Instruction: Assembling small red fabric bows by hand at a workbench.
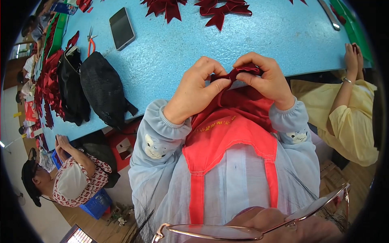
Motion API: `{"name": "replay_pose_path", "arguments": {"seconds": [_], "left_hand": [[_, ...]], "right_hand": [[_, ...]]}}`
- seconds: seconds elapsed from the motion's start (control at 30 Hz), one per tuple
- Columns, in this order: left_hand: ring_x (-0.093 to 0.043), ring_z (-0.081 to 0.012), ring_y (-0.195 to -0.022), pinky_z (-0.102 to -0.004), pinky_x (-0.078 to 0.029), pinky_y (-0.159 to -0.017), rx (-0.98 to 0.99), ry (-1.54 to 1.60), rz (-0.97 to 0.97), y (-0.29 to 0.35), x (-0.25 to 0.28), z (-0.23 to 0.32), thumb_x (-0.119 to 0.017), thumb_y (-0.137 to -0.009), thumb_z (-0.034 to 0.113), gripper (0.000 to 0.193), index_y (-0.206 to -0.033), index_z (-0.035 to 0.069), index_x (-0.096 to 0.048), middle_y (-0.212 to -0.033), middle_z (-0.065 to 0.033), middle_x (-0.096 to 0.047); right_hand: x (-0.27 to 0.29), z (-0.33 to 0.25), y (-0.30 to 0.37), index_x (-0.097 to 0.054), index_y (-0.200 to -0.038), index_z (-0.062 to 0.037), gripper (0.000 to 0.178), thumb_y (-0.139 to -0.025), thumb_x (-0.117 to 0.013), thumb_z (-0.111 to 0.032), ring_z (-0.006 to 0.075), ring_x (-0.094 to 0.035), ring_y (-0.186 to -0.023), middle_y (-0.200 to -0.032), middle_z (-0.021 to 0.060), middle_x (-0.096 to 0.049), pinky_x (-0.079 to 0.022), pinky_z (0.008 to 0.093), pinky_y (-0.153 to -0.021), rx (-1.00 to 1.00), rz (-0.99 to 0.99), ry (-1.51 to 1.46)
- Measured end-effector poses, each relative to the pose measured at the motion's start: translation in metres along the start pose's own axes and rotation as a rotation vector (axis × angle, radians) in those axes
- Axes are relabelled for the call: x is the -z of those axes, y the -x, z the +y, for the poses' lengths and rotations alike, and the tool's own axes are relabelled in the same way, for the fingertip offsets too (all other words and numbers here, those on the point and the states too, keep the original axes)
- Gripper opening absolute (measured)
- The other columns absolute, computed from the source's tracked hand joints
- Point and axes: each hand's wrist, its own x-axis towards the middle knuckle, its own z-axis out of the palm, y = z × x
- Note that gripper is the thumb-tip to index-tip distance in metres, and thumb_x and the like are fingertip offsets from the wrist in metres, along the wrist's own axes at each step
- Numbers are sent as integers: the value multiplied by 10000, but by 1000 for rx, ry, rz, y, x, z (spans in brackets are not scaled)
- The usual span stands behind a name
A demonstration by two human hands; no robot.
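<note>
A dark red velvet ribbon (246,70), gathered like a bow, is held up between my two hands at the table's near edge. My left hand (197,88) pinches its left part between thumb and fingers. On the other side, my right hand (268,77) grips a folded loop with thumb and forefinger. The ribbon's middle is bunched where the thumbs come close together. A loose length of the same ribbon appears to hang below, over my red apron (227,135).
Finished-looking red bows (221,11) lie at the table's far side. On the blue table (178,48) to the left are a phone (122,29), red-handled cutters (91,43), a black mesh bag (103,87) and heaped red ribbon (52,81). Co-workers sit at both sides.
</note>
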Motion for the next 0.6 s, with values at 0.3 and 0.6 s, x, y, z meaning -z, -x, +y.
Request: {"name": "replay_pose_path", "arguments": {"seconds": [0.3,0.6], "left_hand": [[-499,-100,-865,-225,-417,-761,66,234,-46,6,-1,-5,-587,-854,61,78,-844,11,-528,-1004,-41,-521],[-484,-126,-932,-254,-365,-864,183,701,-129,13,-6,-8,-591,-860,91,90,-859,23,-532,-998,-50,-548]], "right_hand": [[-3,-2,-3,-586,-886,-13,149,-746,-635,-11,99,-541,-769,-832,23,-595,-439,237,-702,61,-133,20],[1,-7,-1,-573,-838,-15,145,-720,-652,-50,87,-517,-788,-801,15,-576,-421,227,-695,-107,-236,-174]]}}
